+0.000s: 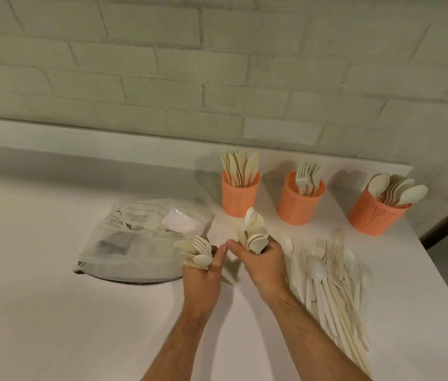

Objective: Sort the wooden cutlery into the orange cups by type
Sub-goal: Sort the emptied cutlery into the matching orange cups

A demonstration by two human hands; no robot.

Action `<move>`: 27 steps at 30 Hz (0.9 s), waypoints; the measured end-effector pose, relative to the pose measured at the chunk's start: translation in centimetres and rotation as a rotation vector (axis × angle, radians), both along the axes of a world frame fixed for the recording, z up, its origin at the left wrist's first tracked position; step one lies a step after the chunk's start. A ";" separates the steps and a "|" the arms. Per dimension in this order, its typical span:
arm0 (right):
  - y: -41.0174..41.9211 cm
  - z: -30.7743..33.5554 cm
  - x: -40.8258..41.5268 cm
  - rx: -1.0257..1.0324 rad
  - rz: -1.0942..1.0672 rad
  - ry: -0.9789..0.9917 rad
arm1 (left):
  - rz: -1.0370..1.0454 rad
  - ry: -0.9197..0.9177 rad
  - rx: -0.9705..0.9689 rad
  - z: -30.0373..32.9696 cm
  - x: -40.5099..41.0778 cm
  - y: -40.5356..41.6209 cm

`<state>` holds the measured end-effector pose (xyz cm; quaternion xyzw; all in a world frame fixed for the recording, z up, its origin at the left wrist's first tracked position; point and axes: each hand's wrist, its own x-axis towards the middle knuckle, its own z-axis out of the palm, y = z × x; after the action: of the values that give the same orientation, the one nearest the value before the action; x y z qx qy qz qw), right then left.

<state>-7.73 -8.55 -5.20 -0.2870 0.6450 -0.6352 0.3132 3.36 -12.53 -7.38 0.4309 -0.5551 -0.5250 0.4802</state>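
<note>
Nearest us, a loose pile of cutlery (335, 281) lay right of our hands. Our left hand (203, 273) gripped mixed forks and spoons (196, 250); our right hand (262, 266) clutched a spoon bunch (254, 229). Beyond the hands stood three orange cups: the knife cup (240, 198), fork cup (301, 203), spoon cup (376, 213).

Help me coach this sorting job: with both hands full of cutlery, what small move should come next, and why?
Probably carry the right hand to the far-right orange cup and drop its bundle of spoons in. That cup already holds spoons, while the other two hold knives and forks. The left hand grips a mixed bunch, fork and spoons together, so it still needs separating.
</note>
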 end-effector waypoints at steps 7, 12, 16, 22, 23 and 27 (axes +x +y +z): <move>-0.3 -1.0 -0.2 0.069 -0.060 0.064 | 0.009 -0.011 -0.004 0.6 -0.8 0.1; -0.2 -1.3 -0.2 0.169 -0.050 0.063 | -0.017 -0.099 0.026 -0.3 -0.6 0.6; -0.3 -0.1 -1.5 0.176 0.007 0.061 | -0.007 0.028 0.249 1.3 -1.4 0.7; 0.7 2.0 -2.9 0.273 0.109 0.138 | -0.137 0.367 0.619 3.4 -2.1 1.4; 0.9 2.2 -2.8 0.292 0.162 0.140 | -0.192 0.371 0.640 3.6 -2.2 1.6; 1.5 2.8 -1.7 0.387 0.334 0.065 | -0.325 0.363 0.704 3.9 -2.6 2.6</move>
<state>-9.46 -7.10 -2.45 -0.3446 0.7077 -0.4299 0.4422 0.78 -9.95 -3.45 0.3759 -0.3091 -0.8187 0.3046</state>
